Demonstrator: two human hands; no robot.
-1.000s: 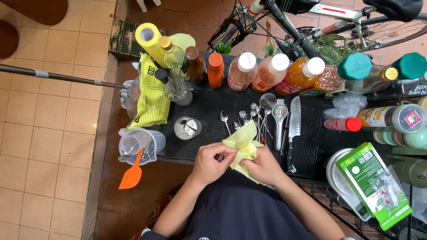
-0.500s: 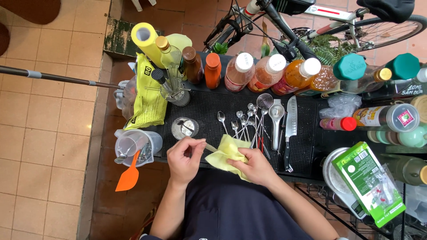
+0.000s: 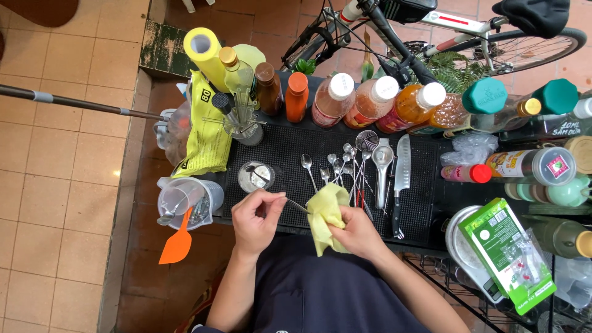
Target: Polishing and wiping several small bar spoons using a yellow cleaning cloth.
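Seated at the near edge of the tabletop (image 3: 425, 185), a person pinched the handle of a thin bar spoon (image 3: 296, 205) in the left hand (image 3: 256, 222) while the right hand (image 3: 356, 233) bunched a yellow cloth (image 3: 325, 213) around its far end, apparently to wipe it. Just beyond, more spoons (image 3: 336, 169), a strainer (image 3: 367, 140) and a knife (image 3: 402, 179) lay spread on the black ribbed mat (image 3: 283, 154), seemingly set out within reach. Capped bottles (image 3: 370, 102) lined the far edge, with a bicycle (image 3: 444, 31) behind.

A green and white box (image 3: 507, 254) is lying right of the black mat (image 3: 425, 203). A yellow bag (image 3: 206, 129) is leaning at its left edge. A labelled can (image 3: 531, 166) is lying beyond its right edge.
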